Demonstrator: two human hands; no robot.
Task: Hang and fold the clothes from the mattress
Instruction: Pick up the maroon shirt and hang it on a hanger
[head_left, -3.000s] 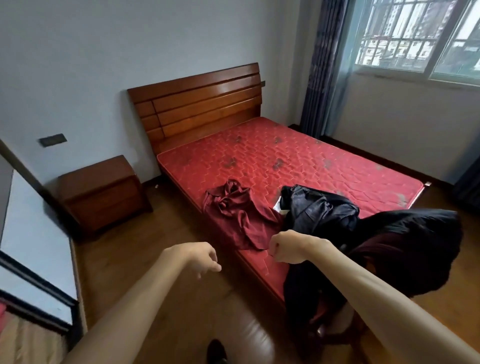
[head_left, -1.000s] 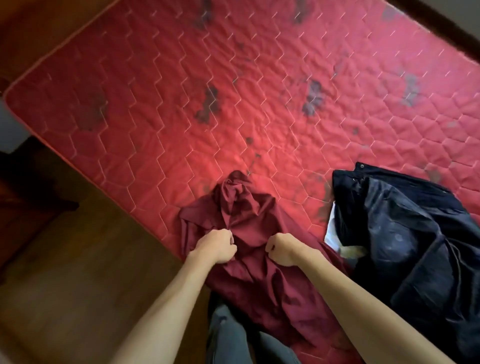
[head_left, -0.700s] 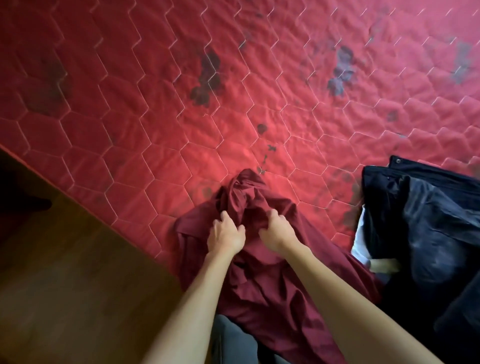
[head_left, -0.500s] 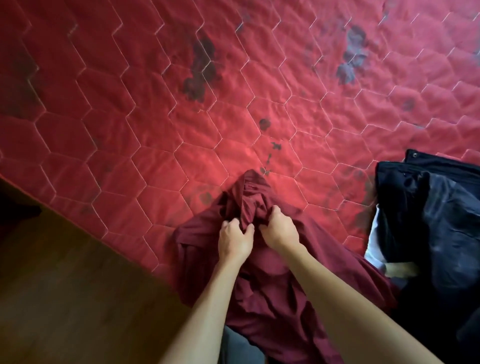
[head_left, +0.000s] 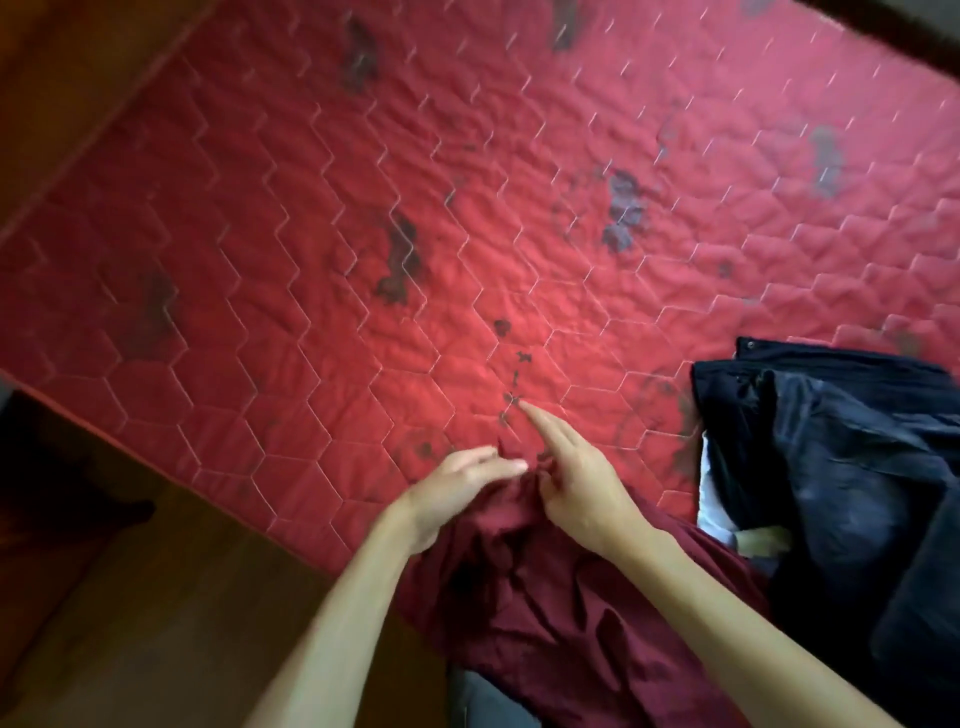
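A crumpled maroon garment (head_left: 545, 603) lies on the near edge of the red quilted mattress (head_left: 337, 218) and hangs over its side toward me. Both my hands are at its upper bunched end. My left hand (head_left: 457, 488) holds the cloth between thumb and outstretched fingers; it is blurred. My right hand (head_left: 576, 478) pinches the fabric with its lower fingers while its index finger points straight out over the mattress. A dark navy garment (head_left: 841, 467) with a white lining patch (head_left: 714, 499) lies to the right.
Brown wooden floor (head_left: 156, 597) runs along the mattress's left side. Something dark (head_left: 57, 467) stands at the left edge. The mattress carries several dark stains (head_left: 400, 260). My grey trouser leg (head_left: 483, 701) shows below the maroon cloth.
I walked up to the bed and took hold of the maroon garment with both hands. Its bunched top has since been drawn toward me, and my right index finger is now stretched out.
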